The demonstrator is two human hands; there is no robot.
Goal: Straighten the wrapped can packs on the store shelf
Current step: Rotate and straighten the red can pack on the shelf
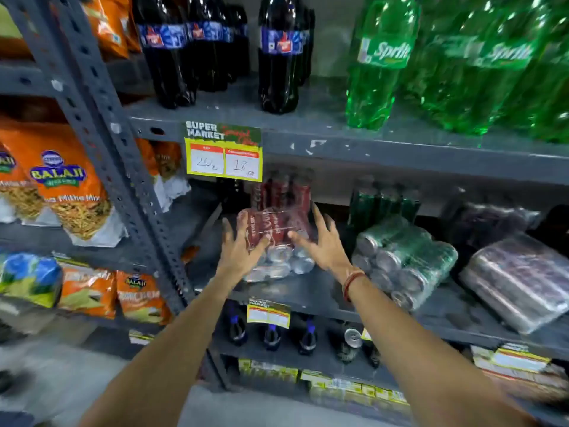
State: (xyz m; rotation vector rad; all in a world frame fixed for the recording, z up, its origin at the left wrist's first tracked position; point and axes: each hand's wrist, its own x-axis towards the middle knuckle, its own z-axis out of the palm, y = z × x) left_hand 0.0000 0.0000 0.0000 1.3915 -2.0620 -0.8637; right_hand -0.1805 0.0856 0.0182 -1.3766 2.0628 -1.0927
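Observation:
A plastic-wrapped pack of red cans [278, 238] lies on its side on the grey middle shelf [308, 295], can ends facing me. My left hand [240, 245] presses flat on its left side, fingers spread. My right hand [320, 241] rests on its right side, thumb on the wrap. Another red can pack [281, 188] stands behind it. To the right lies a wrapped pack of green cans [403, 260], turned at an angle. Further right a dark purple pack [520, 278] sits askew over the shelf's front edge.
A yellow price tag [223, 152] hangs from the shelf above the red packs. Cola bottles [167, 47] and green Sprite bottles [381, 63] stand on the upper shelf. Orange snack bags [61, 186] fill the left rack. Small dark bottles [272, 334] line the shelf below.

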